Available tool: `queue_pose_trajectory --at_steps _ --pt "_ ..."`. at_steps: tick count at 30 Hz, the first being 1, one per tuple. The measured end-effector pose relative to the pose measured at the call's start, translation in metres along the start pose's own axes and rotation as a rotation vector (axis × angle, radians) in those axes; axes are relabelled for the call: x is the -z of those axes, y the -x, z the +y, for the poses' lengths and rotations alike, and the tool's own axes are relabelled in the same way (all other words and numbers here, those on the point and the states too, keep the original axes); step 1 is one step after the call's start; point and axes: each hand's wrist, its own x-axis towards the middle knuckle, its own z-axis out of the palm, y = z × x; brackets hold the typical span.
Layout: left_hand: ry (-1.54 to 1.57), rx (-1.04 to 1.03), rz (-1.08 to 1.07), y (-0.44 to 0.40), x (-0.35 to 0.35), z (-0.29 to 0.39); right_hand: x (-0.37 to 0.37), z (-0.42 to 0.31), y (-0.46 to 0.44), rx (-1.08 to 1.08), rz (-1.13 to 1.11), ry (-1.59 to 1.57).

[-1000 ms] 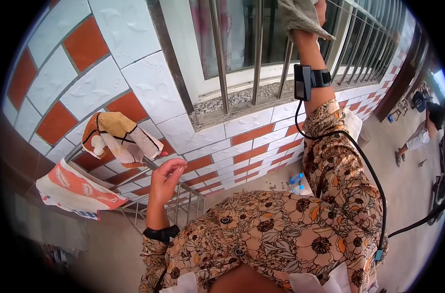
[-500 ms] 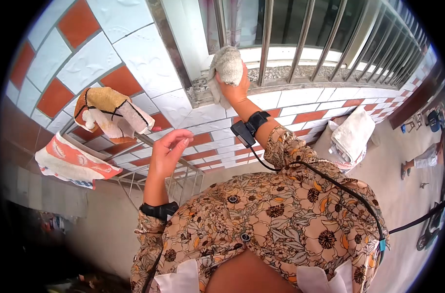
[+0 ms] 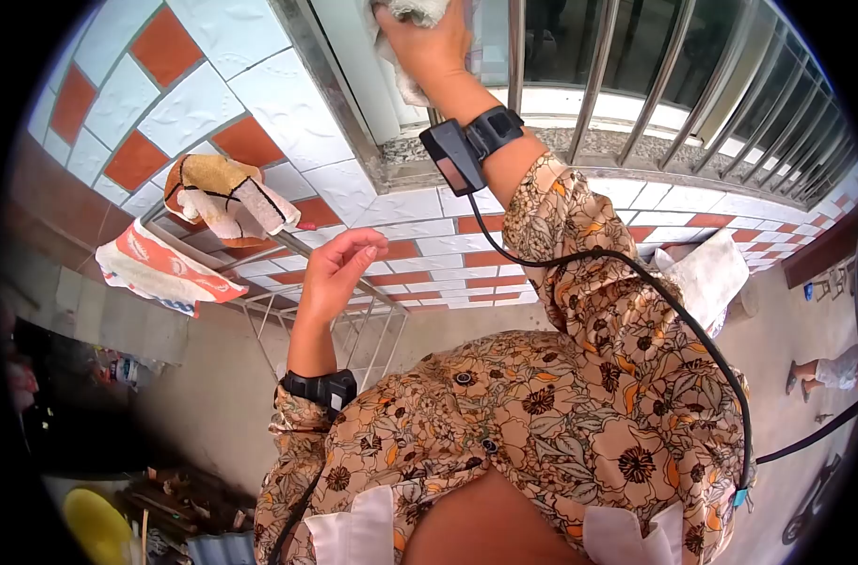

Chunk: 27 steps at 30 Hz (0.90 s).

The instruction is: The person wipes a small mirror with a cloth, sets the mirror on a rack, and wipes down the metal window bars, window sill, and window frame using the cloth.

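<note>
At the top of the view, my right hand (image 3: 433, 47) grips a greyish-white cleaning cloth (image 3: 419, 9); part of the cloth hangs below my fingers and the rest is cut off by the frame edge. It is held against the window's left side, by the pale frame (image 3: 353, 71) and the metal bars (image 3: 593, 80). My left hand (image 3: 335, 273) hangs before the tiled wall with its fingers loosely bent and nothing visible in them. Left of it, a brown and pink cloth (image 3: 226, 193) drapes over a metal rack (image 3: 349, 334).
A red and white towel (image 3: 160, 273) hangs at the rack's left end. A granite sill (image 3: 410, 151) runs under the bars. Pale sacking (image 3: 716, 273) lies by the wall at right. A yellow basin (image 3: 95, 527) sits lower left. Another person's legs (image 3: 810, 375) show far right.
My right hand has moved up with the cloth, from just above the sill to higher along the window's left side. My left hand has stayed nearly in place. The view has shifted slightly.
</note>
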Motion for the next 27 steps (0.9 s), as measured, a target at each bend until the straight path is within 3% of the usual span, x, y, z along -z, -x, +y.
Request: queue_pose_trajectory --at_steps 1,3,5,6,8,10,11,14,15,16,17,18,19,20,21,23,25,27 --pt "-0.001 0.006 0.001 -0.001 -0.002 0.0 -0.005 0.021 0.016 0.019 0.067 0.064" --pt "-0.031 0.046 0.017 -0.001 0.001 0.0 0.006 0.068 0.092 -0.106 -0.03 -0.012" --pt "-0.032 0.039 -0.016 -0.001 -0.005 0.0 0.054 0.088 0.143 -0.106 -0.377 0.224" --pt "-0.034 0.041 -0.022 -0.001 -0.007 0.001 0.061 0.091 0.139 -0.104 -0.365 0.229" --pt "-0.07 0.053 -0.039 -0.002 -0.012 0.005 0.073 0.092 0.144 -0.328 -0.419 0.235" --pt "-0.062 0.064 -0.04 -0.003 -0.011 0.008 0.108 0.054 0.102 -0.088 -0.433 0.296" --pt "-0.056 0.053 -0.035 -0.007 -0.011 0.006 0.124 0.039 0.077 0.095 -0.369 0.319" --pt "-0.047 0.097 -0.029 -0.017 -0.015 0.0 0.13 0.01 -0.01 0.427 0.162 0.358" --pt "-0.007 0.093 -0.029 -0.021 -0.019 -0.001 0.116 0.019 -0.035 0.397 0.172 0.311" --pt "0.005 0.099 -0.054 -0.023 -0.021 -0.001 0.112 -0.018 -0.053 0.505 0.257 0.359" --pt "0.019 0.091 -0.08 -0.028 -0.023 -0.001 0.096 0.013 -0.048 0.503 0.259 0.361" --pt "0.023 0.086 -0.084 -0.032 -0.024 -0.003 0.072 0.069 -0.041 0.466 0.065 0.49" --pt "0.032 0.096 -0.1 -0.034 -0.025 -0.007 0.065 0.059 -0.04 0.421 -0.136 0.62" --pt "0.041 0.105 -0.118 -0.035 -0.026 -0.012 0.075 0.05 -0.022 -0.183 -0.307 0.594" --pt "0.048 0.104 -0.124 -0.037 -0.025 -0.02 0.07 0.076 0.011 -0.029 -0.1 0.598" --pt "0.061 0.133 -0.129 -0.038 -0.02 -0.035 0.086 0.12 0.081 0.156 -0.018 0.634" --pt "0.028 0.13 -0.161 -0.042 -0.015 -0.039 0.111 0.138 0.127 -0.033 -0.191 0.526" --pt "0.048 0.155 -0.179 -0.041 -0.013 -0.033 0.116 0.14 0.135 -0.17 -0.373 0.721"
